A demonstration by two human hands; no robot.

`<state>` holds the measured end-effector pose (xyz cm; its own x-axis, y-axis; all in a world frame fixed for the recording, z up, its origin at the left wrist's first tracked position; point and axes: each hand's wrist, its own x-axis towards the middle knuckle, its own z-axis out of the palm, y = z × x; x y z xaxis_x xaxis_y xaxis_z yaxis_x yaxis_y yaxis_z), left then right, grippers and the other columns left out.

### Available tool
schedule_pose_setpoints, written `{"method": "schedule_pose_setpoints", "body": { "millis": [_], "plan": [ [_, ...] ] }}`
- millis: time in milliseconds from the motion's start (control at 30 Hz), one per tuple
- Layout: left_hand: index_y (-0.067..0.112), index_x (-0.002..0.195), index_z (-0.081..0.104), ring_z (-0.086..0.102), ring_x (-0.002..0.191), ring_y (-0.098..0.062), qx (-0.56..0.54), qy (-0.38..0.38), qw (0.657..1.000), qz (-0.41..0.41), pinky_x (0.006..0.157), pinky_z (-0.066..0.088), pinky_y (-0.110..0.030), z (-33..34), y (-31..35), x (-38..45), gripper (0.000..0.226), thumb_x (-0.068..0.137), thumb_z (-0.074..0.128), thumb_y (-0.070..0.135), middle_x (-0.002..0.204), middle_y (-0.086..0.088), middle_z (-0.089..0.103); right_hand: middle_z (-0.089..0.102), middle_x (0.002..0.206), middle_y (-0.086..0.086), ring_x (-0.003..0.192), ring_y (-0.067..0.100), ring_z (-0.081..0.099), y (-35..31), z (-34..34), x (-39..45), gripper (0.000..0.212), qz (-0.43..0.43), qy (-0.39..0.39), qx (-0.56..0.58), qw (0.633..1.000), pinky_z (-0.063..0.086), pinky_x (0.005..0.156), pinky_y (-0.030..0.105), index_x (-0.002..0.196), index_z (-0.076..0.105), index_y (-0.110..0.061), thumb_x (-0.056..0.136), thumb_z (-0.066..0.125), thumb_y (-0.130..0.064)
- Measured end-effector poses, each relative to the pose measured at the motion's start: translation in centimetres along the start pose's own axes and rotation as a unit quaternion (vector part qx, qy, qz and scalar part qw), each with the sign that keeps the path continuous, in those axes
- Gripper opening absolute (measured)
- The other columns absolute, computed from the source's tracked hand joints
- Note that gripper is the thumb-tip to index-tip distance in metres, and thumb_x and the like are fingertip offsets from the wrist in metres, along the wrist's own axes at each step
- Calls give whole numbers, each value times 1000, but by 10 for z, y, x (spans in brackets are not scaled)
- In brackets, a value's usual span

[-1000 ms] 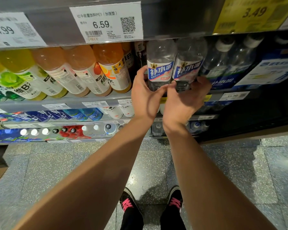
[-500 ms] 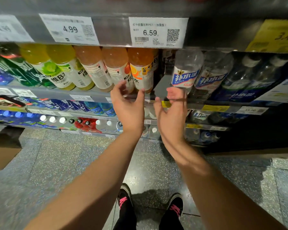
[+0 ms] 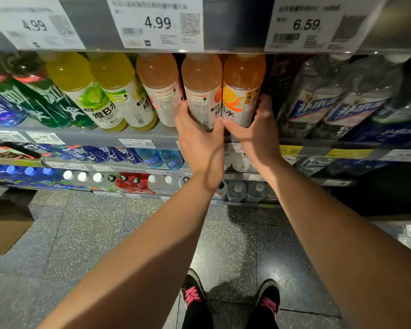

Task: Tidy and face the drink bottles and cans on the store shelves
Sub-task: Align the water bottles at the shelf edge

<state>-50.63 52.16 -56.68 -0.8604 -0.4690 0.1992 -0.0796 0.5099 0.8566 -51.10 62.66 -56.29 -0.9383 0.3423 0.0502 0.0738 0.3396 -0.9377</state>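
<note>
A row of drink bottles stands on the shelf under the price tags. My left hand [image 3: 197, 138] grips the base of a peach-coloured bottle [image 3: 201, 91], with the thumb on its right side. My right hand [image 3: 256, 131] grips the orange bottle [image 3: 242, 89] beside it, fingers round its right side and thumb across the front. The orange bottle's label with an orange slice faces outward. The two bottles touch each other.
Left of them stand another peach bottle [image 3: 160, 86], yellow bottles [image 3: 114, 86] and green bottles [image 3: 40, 100]. Clear bottles with blue labels [image 3: 318, 98] stand on the right. Lower shelves [image 3: 138, 162] hold more bottles. A cardboard box [image 3: 5, 224] sits on the floor at left.
Both hands left the clear blue-label bottles, moved left along the shelf and now hold the peach and orange bottles. The view shifted left with them.
</note>
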Motion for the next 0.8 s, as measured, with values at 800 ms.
{"method": "schedule_pose_setpoints", "body": {
  "millis": [800],
  "plan": [
    [13,131,40,66,106,-7,-88,-188,978,18,95,55,-34,-14,-8,25,78,67,85,15,118,3,67,68,111,-5,90,-13,64,5,-20,-5,78,11,23,-17,1000,52,81,10,131,46,-4,67,87,-19]
  ]
}}
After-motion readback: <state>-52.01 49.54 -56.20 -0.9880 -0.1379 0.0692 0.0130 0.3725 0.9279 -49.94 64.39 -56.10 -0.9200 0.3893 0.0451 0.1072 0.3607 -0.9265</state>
